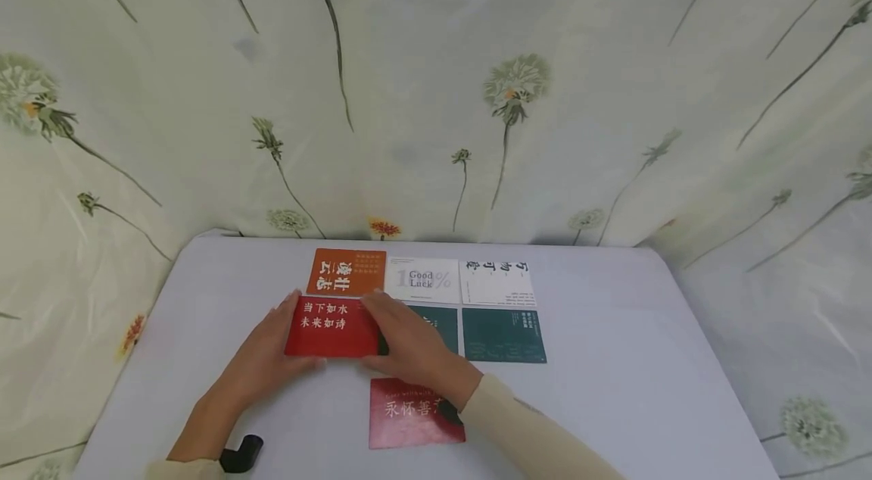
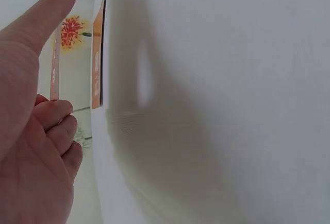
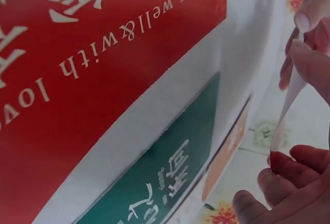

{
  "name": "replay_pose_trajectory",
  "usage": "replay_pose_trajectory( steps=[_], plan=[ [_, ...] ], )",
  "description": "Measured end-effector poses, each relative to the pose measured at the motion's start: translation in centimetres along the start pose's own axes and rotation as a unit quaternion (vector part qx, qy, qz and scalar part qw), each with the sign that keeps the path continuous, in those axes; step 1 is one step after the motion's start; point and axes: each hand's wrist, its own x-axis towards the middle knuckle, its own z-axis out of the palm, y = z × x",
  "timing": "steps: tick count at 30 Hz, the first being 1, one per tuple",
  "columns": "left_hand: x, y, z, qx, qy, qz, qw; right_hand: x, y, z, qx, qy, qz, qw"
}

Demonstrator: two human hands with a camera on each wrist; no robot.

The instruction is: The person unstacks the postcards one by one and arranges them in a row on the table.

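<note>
Both hands hold a red card (image 1: 334,332) with white Chinese characters between them, face up. My left hand (image 1: 262,359) grips its left end, fingers at the far corner and thumb along the near edge. At its right end, my right hand (image 1: 415,344) pinches the far and near edges. Seen edge-on in the left wrist view, the card (image 2: 55,72) stands off the tabletop, and it looks slightly bowed in the right wrist view. Just beyond it lies an orange card (image 1: 349,272). A green card (image 1: 439,325) is partly hidden by my right hand.
A white "Good Luck" card (image 1: 422,279) and another white card (image 1: 499,283) lie in the back row. Another green card (image 1: 504,336) lies right of my right hand. Nearer me, a second red card (image 1: 409,419) lies partly under my right wrist. Dandelion-print fabric (image 1: 422,86) hangs behind the white table (image 1: 613,389).
</note>
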Motion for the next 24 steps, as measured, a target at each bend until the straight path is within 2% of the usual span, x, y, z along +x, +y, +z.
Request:
replay_pose_trajectory(
  steps=[6,10,18,24],
  plan=[
    [0.3,-0.7,0.2,-0.022,-0.011,-0.020,0.9995,1.2,0.1,1.0,-0.016,-0.018,0.008,0.9997],
    [0.4,-1.0,0.4,-0.028,-0.013,-0.020,0.9993,1.7,0.3,1.6,-0.029,-0.021,0.010,0.9993],
    [0.7,-1.5,0.9,-0.003,0.001,-0.001,1.0000,2.3,0.7,2.6,-0.040,-0.020,0.016,0.9988],
    [0.6,-1.6,1.4,0.007,0.017,-0.003,0.9998,2.5,1.0,3.1,-0.048,-0.022,0.019,0.9984]
  ],
)
